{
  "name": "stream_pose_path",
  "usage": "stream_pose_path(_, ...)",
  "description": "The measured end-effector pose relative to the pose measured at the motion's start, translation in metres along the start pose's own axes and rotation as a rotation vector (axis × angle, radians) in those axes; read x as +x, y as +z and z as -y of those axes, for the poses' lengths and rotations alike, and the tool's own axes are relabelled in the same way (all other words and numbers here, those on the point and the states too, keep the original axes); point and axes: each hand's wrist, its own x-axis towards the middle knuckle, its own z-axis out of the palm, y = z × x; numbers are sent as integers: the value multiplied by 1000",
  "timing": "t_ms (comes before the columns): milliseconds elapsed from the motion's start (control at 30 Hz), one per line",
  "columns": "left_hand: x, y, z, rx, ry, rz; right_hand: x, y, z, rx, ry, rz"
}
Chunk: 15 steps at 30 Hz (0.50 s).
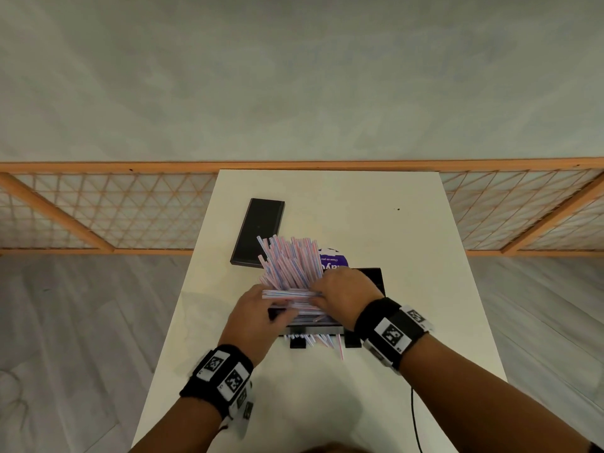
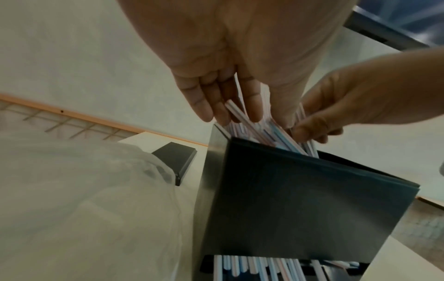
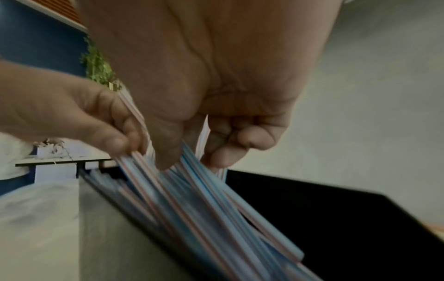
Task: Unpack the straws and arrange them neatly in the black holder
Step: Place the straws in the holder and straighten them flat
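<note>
Straws [image 1: 291,266], striped pink/blue on white, sit in a big loose bunch near the table's middle, fanning up & far-left out of the black holder [image 1: 371,279]. A smaller batch lies crosswise, left-to-right, over the holder's open top, btwn both hands. More straw ends poke out of the slot at the holder's near bottom edge; one pink-striped straw sticks out further toward the near side.

Holder stands upright on the white table [image 1: 408,223], w/ its dark front panel facing the near side in the left wrist view.

Left hand [image 1: 258,318] is at the left end of the crosswise batch: fingers [image 2: 216,98] mostly straight, tips pressing on the straw ends at the holder's top left corner, not wrapped around them. Right hand [image 1: 346,292] is at the right end, thumb & curled fingers [image 3: 230,144] pinching a handful of straws that slant down into the holder.

Both wrists carry black bands w/ black-and-white marker tags.

Further out: a flat black lid-like box [image 1: 258,232] lies far-left of the bunch, apart from the holder. A purple-and-white packet [image 1: 333,258] shows just behind the straws, partly hidden; text unreadable. Clear plastic wrap [image 2: 84,190] lies left of the holder in the left wrist view. A thin black cable [image 1: 413,416] runs off the table's near right edge. Beyond the table, a wooden lattice rail [image 1: 114,217] & grey floor.
</note>
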Motion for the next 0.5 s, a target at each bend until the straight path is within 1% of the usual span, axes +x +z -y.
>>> stream_pose_path(67, -1, -6, 4, 8, -47, 0, 3, 8, -3, 43, 28, 19)
stream_pose_path(100, -2, -11, 3, -29, -95, 1, 4, 11, -4, 74, 30, 28)
stream_pose_path(167, -4, -19, 0, -131, -190, -6, 3, 16, -6, 132, 13, 29)
stream_pose_path(233, -7, -22, -6, -176, -234, -12, 1, 20, -9, 174, -24, 2)
stream_pose_path(300, -10, -21, -10, -211, -217, -27, -2, 22, -11, 209, -49, -1)
stream_pose_path(367, -11, -19, -12, -222, -156, -61, -4, 21, -12, 240, -50, 15)
stream_pose_path(433, -10, -15, -9, -144, -85, -102, -6, 19, -12, 274, -50, 1)
stream_pose_path(500, -8, -10, -4, -73, -49, -115, -9, 14, -11, 312, -56, -35)
